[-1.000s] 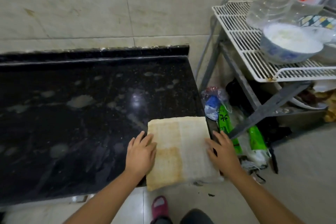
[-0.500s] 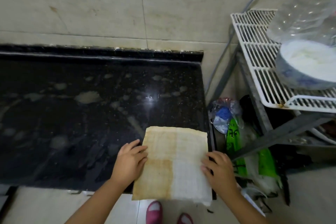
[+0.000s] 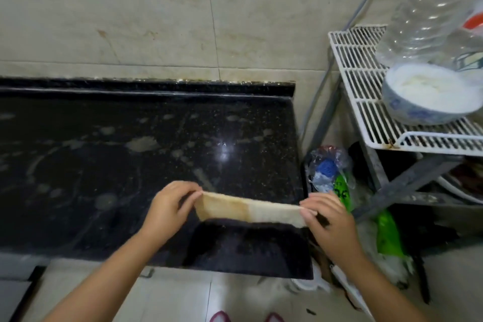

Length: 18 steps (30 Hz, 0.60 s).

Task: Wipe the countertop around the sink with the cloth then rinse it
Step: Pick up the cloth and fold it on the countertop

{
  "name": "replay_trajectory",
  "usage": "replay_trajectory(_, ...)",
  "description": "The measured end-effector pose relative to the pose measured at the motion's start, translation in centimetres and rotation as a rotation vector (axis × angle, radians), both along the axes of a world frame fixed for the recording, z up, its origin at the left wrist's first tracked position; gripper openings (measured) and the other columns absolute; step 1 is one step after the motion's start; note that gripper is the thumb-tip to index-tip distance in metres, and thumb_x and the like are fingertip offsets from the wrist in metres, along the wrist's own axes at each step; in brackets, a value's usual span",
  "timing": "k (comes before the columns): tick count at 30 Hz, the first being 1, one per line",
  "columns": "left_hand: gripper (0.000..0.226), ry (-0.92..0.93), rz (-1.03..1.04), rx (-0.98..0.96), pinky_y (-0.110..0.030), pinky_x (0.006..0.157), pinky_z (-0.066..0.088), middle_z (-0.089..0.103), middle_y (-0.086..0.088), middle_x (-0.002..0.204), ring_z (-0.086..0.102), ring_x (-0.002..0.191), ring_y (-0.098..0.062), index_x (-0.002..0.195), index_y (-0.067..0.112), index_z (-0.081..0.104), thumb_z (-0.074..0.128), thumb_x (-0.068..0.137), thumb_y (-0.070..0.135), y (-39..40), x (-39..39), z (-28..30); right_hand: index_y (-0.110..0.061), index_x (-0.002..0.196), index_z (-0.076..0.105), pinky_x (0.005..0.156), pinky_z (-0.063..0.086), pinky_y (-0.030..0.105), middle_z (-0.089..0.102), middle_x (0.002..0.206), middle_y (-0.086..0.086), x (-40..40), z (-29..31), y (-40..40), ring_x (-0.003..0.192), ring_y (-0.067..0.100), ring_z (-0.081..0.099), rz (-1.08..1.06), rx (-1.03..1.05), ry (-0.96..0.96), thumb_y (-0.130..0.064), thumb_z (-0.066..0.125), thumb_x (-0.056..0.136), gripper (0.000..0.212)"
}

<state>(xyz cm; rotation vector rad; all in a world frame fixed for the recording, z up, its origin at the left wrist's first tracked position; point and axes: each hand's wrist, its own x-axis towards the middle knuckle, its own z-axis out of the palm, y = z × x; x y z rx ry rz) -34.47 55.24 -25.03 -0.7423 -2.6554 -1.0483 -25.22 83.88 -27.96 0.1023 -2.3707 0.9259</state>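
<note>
The left hand [image 3: 170,206] pinches one end of the cloth [image 3: 248,208] between thumb and curled fingers, and the right hand [image 3: 326,217] pinches the other end, so the two hands stand apart with the cloth drawn into a narrow band between them. It seems raised just off the bench [image 3: 104,178] near the front right corner, probably to fold or turn it so a fresher face meets the surface; one half is stained brown, the other paler. Beyond the hands, the dark stone of the bench carries pale smears and wet patches, which suggests wiping is not finished. No sink is in view. To the right a white wire rack [image 3: 366,102] holds a bowl [image 3: 423,99], with plastic bags [image 3: 329,172] on the floor below.
</note>
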Motion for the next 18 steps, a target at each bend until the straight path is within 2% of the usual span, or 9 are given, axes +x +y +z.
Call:
replay_trajectory(2,0.028,-0.030,0.032,0.033,0.001,0.072,0.035,0.063,0.004,0.079,0.052,0.078,-0.002,0.079,0.002,0.070,0.055,0.081,0.025,-0.3,-0.5,1.4,-0.005,0.068,0.070,0.081,0.039,0.037,0.067,0.073,0.000,-0.5,1.0,-0.8,0.083,0.008,0.053,-0.026,0.019,0.002,-0.027,0.052,0.083,0.032)
replay_trajectory(4,0.012,-0.031,0.068,0.035,0.000,0.070,0.036,0.063,0.002,0.079,0.052,0.075,0.000,0.081,0.002,0.071,0.063,0.080,0.011,-0.6,-1.0,2.3,-0.004,0.068,0.070,0.082,0.042,0.037,0.067,0.069,0.002,-0.6,1.4,-2.0,0.080,0.008,0.053,-0.027,0.004,-0.010,-0.023,0.051,0.080,0.029)
replay_trajectory(7,0.009,-0.016,0.126,-0.015,-0.001,0.072,0.038,0.067,-0.004,0.084,0.057,0.079,-0.009,0.087,0.002,0.072,0.066,0.081,0.000,-1.2,-1.7,3.7,-0.006,0.066,0.070,0.079,0.048,0.041,0.060,0.068,-0.011,-0.2,1.0,-4.0,0.076,0.001,0.050,-0.015,-0.046,-0.053,-0.026,0.052,0.078,0.029)
replay_trajectory(10,0.015,-0.009,0.141,-0.093,-0.024,0.081,0.044,0.069,-0.008,0.094,0.059,0.090,-0.019,0.097,0.003,0.070,0.060,0.087,0.007,-0.4,-3.2,5.0,-0.008,0.066,0.070,0.088,0.041,0.053,0.053,0.067,-0.023,0.3,0.4,-6.1,0.073,0.001,0.047,-0.091,-0.193,-0.224,-0.023,0.061,0.074,0.019)
replay_trajectory(12,0.020,0.004,0.102,-0.167,-0.030,0.085,0.040,0.068,-0.007,0.101,0.058,0.097,-0.023,0.104,0.006,0.068,0.056,0.090,0.012,1.7,-4.9,5.2,-0.009,0.068,0.070,0.102,0.027,0.058,0.049,0.062,-0.022,0.7,-0.5,-7.1,0.068,0.002,0.047,-0.153,-0.200,-0.335,-0.015,0.067,0.075,0.010)
replay_trajectory(13,0.023,0.017,0.070,-0.197,-0.030,0.087,0.038,0.068,-0.007,0.104,0.057,0.101,-0.024,0.109,0.007,0.066,0.054,0.091,0.013,3.1,-5.7,4.8,-0.012,0.071,0.070,0.108,0.021,0.056,0.048,0.061,-0.021,0.9,-0.8,-7.2,0.070,0.004,0.050,-0.187,-0.184,-0.415,-0.012,0.069,0.079,0.008)
replay_trajectory(15,0.033,0.044,-0.003,-0.279,-0.033,0.096,0.034,0.065,-0.006,0.113,0.055,0.109,-0.025,0.124,0.013,0.057,0.054,0.091,0.017,6.0,-6.9,3.3,-0.019,0.085,0.067,0.114,0.009,0.049,0.051,0.067,-0.015,1.2,-0.9,-6.7,0.091,0.017,0.057,-0.272,-0.111,-0.625,-0.017,0.061,0.087,0.006)
replay_trajectory(17,0.047,0.015,-0.041,-0.381,-0.039,0.108,0.025,0.053,-0.001,0.132,0.044,0.124,-0.020,0.137,0.021,0.043,0.054,0.091,0.025,8.2,-7.3,0.6,-0.024,0.110,0.061,0.115,0.006,0.047,0.058,0.092,-0.007,1.6,-1.6,-5.6,0.116,0.018,0.050,-0.361,0.050,-0.843,-0.028,0.052,0.092,0.020)
replay_trajectory(18,0.051,-0.032,-0.059,-0.405,-0.041,0.110,0.023,0.046,0.001,0.139,0.038,0.129,-0.019,0.139,0.022,0.038,0.055,0.091,0.028,8.7,-7.1,-0.9,-0.025,0.118,0.057,0.115,0.007,0.049,0.060,0.107,-0.005,1.9,-2.1,-5.1,0.122,0.018,0.046,-0.389,0.108,-0.880,-0.030,0.052,0.092,0.027)
